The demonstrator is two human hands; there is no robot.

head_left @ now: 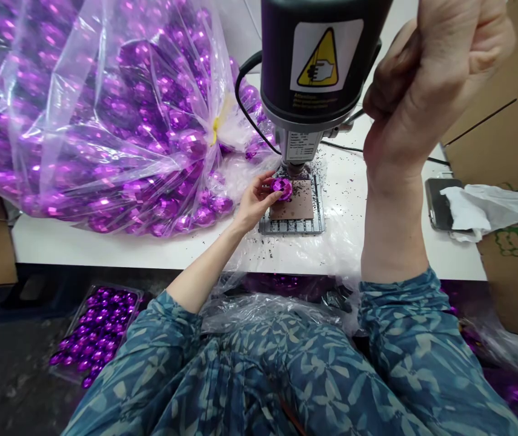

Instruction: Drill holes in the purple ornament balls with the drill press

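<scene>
Purple faceted bauble [282, 188] just under drill press head [317, 79], pinched by left hand [254, 203] fingertips, above metal grid jig [291, 225]. Right hand [431, 79] right of head, fingers curled together. Yellow warning label [318, 60] on head, "Attention" beneath. Bagged baubles [104, 121] left.

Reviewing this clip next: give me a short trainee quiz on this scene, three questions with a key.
1. What does the left hand hold beneath the drill press?
2. True or false: the right hand is touching that same object.
3. What lies partly under the crumpled white tissue? A) a smartphone B) scissors C) a tape roll

Key: 1. A faceted purple bauble. 2. False. 3. A, the smartphone.
</scene>
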